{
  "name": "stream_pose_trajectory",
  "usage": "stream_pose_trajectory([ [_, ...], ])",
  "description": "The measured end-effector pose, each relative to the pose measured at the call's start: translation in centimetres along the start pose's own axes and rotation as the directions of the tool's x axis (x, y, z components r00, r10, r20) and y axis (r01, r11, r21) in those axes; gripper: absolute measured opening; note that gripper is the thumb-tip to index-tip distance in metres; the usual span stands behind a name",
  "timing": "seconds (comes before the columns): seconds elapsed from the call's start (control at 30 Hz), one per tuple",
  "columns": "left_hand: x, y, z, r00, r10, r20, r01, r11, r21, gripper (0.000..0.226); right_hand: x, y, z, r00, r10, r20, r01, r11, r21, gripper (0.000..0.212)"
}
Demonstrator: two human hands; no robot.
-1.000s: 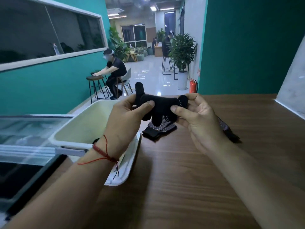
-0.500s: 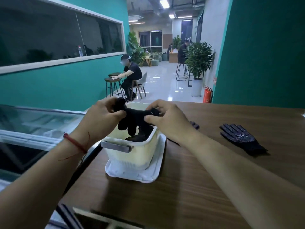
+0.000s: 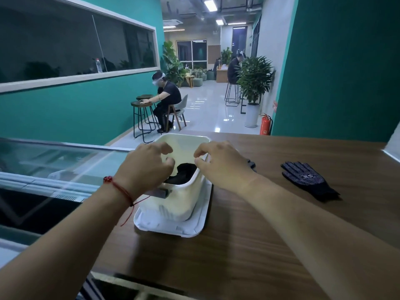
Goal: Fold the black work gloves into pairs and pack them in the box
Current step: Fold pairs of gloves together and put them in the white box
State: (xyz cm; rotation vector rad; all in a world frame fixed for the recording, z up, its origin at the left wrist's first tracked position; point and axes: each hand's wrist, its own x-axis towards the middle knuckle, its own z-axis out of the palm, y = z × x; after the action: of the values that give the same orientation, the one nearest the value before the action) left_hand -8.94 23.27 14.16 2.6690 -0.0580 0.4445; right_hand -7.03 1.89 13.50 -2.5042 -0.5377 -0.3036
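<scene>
A cream plastic box [image 3: 184, 204] stands on its white lid [image 3: 173, 226] on the wooden table. Folded black gloves [image 3: 184, 174] lie inside it, partly hidden by my hands. My left hand [image 3: 147, 167] hovers over the box's left rim with loosely curled fingers, holding nothing. My right hand [image 3: 220, 165] hovers over the right rim, fingers also loose and empty. A single black dotted glove [image 3: 307, 178] lies flat on the table to the right. The tip of another glove [image 3: 252, 164] peeks out behind my right hand.
The wooden table [image 3: 259, 224] stretches right and toward me. A glass-topped case [image 3: 54, 167] runs along the left. Beyond the table, a person sits at stools, with a potted plant [image 3: 254, 83] and a red fire extinguisher [image 3: 265, 124] by the wall.
The folded glove pair I held in both hands over the box now lies inside it. Both hands have let go and hover just above the rim.
</scene>
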Motion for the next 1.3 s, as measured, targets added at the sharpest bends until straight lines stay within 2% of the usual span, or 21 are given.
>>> stream_pose_trajectory([
  [0.17, 1.1, 3.6, 1.5, 0.992, 0.119, -0.043, -0.121, 0.992, -0.032, 0.029, -1.1, 2.4, -2.4, 0.997, 0.015, -0.073, -0.014, 1.0, 0.011, 0.023],
  [0.37, 1.2, 9.1, 4.6, 0.966, 0.236, -0.109, -0.246, 0.965, -0.089, 0.028, -3.3, 7.0, -4.7, 0.986, 0.038, -0.165, -0.03, 0.998, 0.049, 0.018],
  [0.5, 1.7, 12.6, 7.3, 0.956, 0.281, -0.084, -0.29, 0.948, -0.13, 0.034, -5.0, 11.6, -6.7, 0.968, 0.117, -0.224, -0.112, 0.993, 0.032, 0.016],
  [0.6, 3.0, 14.6, 11.0, 0.957, 0.29, -0.028, -0.292, 0.95, -0.111, 0.031, -6.4, 16.0, -7.4, 0.952, 0.193, -0.237, -0.187, 0.981, 0.046, 0.014],
  [0.73, 4.3, 14.4, 16.3, 0.973, 0.224, 0.053, -0.219, 0.972, -0.083, 0.03, -7.7, 20.2, -7.0, 0.938, 0.25, -0.238, -0.247, 0.968, 0.044, 0.015],
  [0.8, 4.6, 13.9, 18.6, 0.969, 0.238, 0.07, -0.235, 0.971, -0.042, 0.025, -8.3, 22.1, -6.5, 0.924, 0.268, -0.272, -0.276, 0.961, 0.009, 0.016],
  [0.97, 6.2, 12.2, 23.3, 0.973, 0.226, 0.055, -0.228, 0.973, 0.038, 0.01, -8.2, 26.1, -5.3, 0.896, 0.313, -0.315, -0.372, 0.916, -0.148, 0.021],
  [1.1, 7.6, 10.8, 25.1, 0.985, 0.152, 0.079, -0.161, 0.981, 0.113, 0.023, -8.4, 29.1, -3.7, 0.873, 0.324, -0.364, -0.418, 0.882, -0.218, 0.031],
  [1.17, 7.9, 10.2, 25.7, 0.989, 0.139, 0.056, -0.144, 0.984, 0.104, 0.025, -8.6, 30.7, -3.3, 0.867, 0.323, -0.379, -0.426, 0.875, -0.23, 0.034],
  [1.3, 8.2, 9.1, 26.7, 0.983, 0.177, -0.047, -0.175, 0.984, 0.043, 0.011, -8.5, 33.1, -3.2, 0.867, 0.348, -0.356, -0.45, 0.854, -0.261, 0.03],
])
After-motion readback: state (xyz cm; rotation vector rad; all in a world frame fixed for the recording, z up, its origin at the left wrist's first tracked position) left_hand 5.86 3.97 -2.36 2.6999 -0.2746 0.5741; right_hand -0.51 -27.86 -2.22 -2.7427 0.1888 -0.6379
